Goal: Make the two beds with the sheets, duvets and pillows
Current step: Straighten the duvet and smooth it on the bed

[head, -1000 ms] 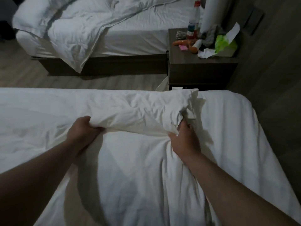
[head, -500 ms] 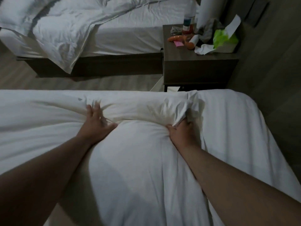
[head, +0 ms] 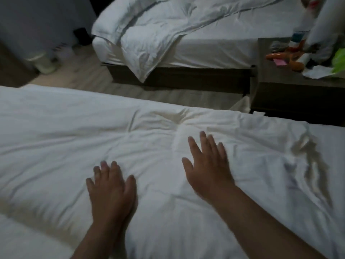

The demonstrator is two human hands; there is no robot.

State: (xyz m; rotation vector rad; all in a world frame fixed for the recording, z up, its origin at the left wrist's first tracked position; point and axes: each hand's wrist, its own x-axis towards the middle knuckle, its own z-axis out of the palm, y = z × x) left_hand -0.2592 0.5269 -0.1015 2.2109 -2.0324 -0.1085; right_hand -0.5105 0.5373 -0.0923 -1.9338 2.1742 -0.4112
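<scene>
The near bed takes most of the head view. Its duvet (head: 149, 156) lies spread across the mattress, mostly flat, with a group of creases near its right edge (head: 308, 156) and some small folds in the middle. Right of this edge a strip of what seems to be the sheet (head: 330, 141) shows. This bed looks nearly made, but no pillow can be told for sure on it.

The far bed (head: 214, 51) has its sheet on, and its own duvet (head: 158, 30) lies crumpled, with one corner hanging over the side toward the floor. This bed is judged to be the bigger part of the work left: spreading the duvet and placing pillows.

Between the beds stands a dark nightstand (head: 291, 90) with small blurred objects on top.

The right hand (head: 207, 165) lies flat on the near duvet with straight, spread fingers and holds nothing. The left hand (head: 112, 189) also rests on the duvet, palm down, fingers nearly straight, gripping nothing. Both seem to be smoothing the cover.
</scene>
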